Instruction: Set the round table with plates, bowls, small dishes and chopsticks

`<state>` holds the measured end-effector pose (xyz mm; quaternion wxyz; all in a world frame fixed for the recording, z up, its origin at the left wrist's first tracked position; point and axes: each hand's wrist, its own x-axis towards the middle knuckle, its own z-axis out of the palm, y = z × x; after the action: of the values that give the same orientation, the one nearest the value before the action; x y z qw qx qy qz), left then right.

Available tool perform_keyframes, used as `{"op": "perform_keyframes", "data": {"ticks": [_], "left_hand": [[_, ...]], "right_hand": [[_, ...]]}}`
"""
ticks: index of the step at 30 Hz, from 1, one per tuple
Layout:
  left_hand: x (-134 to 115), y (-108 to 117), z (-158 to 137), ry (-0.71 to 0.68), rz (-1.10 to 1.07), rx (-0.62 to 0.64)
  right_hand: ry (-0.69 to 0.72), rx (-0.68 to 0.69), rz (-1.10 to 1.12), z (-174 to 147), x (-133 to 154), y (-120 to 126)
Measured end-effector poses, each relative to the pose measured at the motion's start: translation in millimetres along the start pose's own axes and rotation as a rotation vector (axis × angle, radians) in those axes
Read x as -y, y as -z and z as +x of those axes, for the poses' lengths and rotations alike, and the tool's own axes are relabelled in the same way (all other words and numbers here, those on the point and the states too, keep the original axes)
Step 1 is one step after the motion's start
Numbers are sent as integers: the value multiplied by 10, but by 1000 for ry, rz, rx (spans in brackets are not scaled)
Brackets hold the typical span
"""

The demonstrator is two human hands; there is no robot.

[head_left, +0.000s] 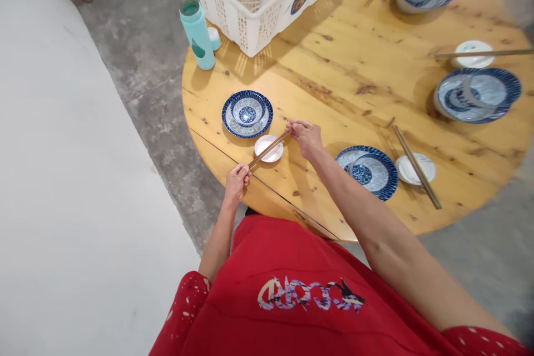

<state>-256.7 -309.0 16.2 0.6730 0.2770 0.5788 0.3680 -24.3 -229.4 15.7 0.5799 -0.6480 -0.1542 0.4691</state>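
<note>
A pair of wooden chopsticks [267, 150] stretches between my two hands, over a small white dish [273, 156]. My left hand [237, 183] pinches the near end by the table's edge. At the far end, my right hand [306, 137] has its fingers closed on the chopsticks. Whether the chopsticks touch the dish I cannot tell. Just beyond the dish lies a blue-and-white plate [227, 125] with a matching bowl [247, 109] on it. Right of my right forearm, which hides part of it, is another blue-patterned plate [386, 176] with a bowl.
On the round wooden table [308, 80] stand a white plastic basket [258, 28] and a turquoise bottle [198, 36] with a cap [214, 38] beside it. More bowls [475, 97] and chopsticks [417, 167] on small dishes line the right side. A white wall [83, 178] rises at left.
</note>
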Motion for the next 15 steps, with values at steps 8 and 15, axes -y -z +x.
{"op": "perform_keyframes", "data": {"ticks": [8, 15], "left_hand": [[115, -60, 45, -63, 21, -6], [126, -32, 24, -75, 111, -15]], "right_hand": [[-177, -38, 137, 134, 30, -157], [-303, -36, 216, 195, -10, -203]]}}
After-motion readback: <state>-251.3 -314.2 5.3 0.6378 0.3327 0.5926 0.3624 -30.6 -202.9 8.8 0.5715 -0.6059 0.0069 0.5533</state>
